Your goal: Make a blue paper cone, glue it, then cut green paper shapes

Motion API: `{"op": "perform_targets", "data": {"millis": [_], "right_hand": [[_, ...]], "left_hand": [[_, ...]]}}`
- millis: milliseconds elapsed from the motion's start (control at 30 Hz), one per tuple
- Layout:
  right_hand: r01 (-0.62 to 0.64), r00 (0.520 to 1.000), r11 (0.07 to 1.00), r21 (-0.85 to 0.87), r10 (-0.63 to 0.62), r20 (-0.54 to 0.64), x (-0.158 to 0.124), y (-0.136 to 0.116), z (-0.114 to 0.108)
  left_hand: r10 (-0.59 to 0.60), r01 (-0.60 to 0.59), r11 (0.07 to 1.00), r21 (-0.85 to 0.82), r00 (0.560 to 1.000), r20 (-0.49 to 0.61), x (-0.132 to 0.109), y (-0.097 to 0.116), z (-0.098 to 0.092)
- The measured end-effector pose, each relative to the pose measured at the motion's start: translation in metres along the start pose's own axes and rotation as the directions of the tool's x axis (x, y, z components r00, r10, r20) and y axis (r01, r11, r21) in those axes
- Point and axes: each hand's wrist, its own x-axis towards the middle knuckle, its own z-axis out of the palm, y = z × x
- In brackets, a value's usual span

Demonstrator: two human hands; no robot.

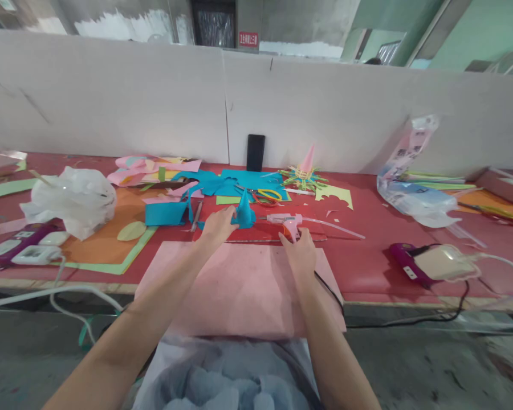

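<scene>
My left hand (217, 225) rests on the red table beside a blue paper cone (243, 212), its fingers closed against the cone's base. My right hand (300, 249) reaches to a pink hot-glue gun (287, 221) lying on the table, fingers curled at its handle. A white glue stick (336, 226) pokes out of the gun to the right. A large pink paper sheet (239, 287) lies under both forearms at the table's near edge.
Yellow-handled scissors (267, 196) lie on blue paper scraps (222, 183) behind the cone. A green-and-pink paper craft (304, 173), a black phone (255, 152), a crumpled white bag (70, 199), power strips (19, 245) and a purple plug block (427, 263) stand around. A white partition (111, 97) backs the table.
</scene>
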Motion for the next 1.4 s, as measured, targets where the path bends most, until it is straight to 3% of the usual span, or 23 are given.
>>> {"op": "perform_targets", "data": {"millis": [200,400,800,900,1067,1400], "right_hand": [[0.014,1.000,1.000,-0.018,-0.014,-0.011,0.001,0.003,0.003],[0.014,1.000,1.000,-0.019,-0.014,-0.008,0.001,0.004,0.004],[0.023,0.999,0.999,-0.024,-0.024,-0.025,0.001,0.003,0.003],[0.011,1.000,0.999,-0.031,-0.012,-0.019,0.001,0.002,0.003],[0.008,1.000,0.999,-0.031,-0.008,-0.006,0.002,0.003,0.003],[0.006,1.000,1.000,-0.012,-0.006,-0.008,0.001,0.003,0.003]], "left_hand": [[-0.189,0.184,0.981,0.060,0.978,0.092,0.006,0.006,0.001],[-0.281,0.279,0.960,0.034,0.954,0.107,0.009,0.004,0.003],[-0.281,0.281,0.960,0.019,0.954,0.102,0.013,0.002,0.009],[-0.243,0.237,0.968,0.081,0.968,0.066,0.013,0.004,0.009],[-0.048,0.051,0.964,0.260,0.999,-0.019,0.008,0.013,0.005],[0.181,-0.151,0.898,0.413,0.983,-0.034,-0.005,0.013,0.005]]}}
